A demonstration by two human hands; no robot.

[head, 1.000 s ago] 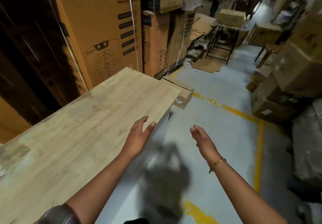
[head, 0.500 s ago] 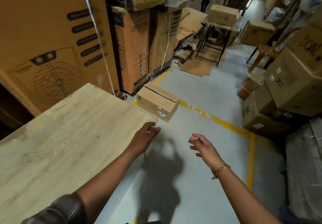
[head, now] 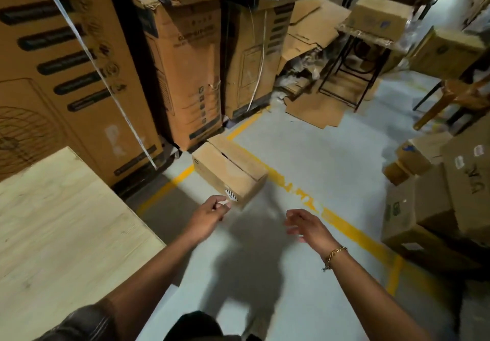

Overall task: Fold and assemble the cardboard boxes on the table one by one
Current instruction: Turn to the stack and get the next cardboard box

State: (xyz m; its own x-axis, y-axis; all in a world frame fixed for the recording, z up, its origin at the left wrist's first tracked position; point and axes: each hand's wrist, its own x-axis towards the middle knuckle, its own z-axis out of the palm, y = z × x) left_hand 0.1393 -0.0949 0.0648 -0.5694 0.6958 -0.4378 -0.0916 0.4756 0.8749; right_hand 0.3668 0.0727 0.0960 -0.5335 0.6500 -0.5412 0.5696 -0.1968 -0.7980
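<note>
Both arms stretch forward from the bottom of the frame, over a grey concrete floor. The left hand (head: 212, 212) sits just left of centre, wrist straight, back of the hand up, fingers loosely curled with the thumb close to the forefinger; it holds nothing. In the picture its fingertips lie just below the near corner of the small cardboard box (head: 228, 171), but whether they touch it cannot be told. The right hand (head: 307, 225) hangs right of centre, palm turned inward toward the left, fingers slack and slightly bent, also holding nothing. A gold chain bracelet (head: 334, 254) circles its wrist. A dark sleeve (head: 79, 324) covers the left upper arm at the bottom left.

The small cardboard box stands on the floor at the middle of the frame, assembled, its top flaps folded in with a dark gap along one seam and a striped label at its near corner. It lies across a yellow floor line (head: 344, 226).

The pale wooden table (head: 61, 234) fills the lower left. Tall printed cartons (head: 66, 75) stand along the upper left, a flattened cardboard sheet (head: 315, 110) lies on the floor upper centre, and stacked boxes (head: 437, 208) crowd the right edge. The person's shadow (head: 252, 261) falls on the floor between the arms.
</note>
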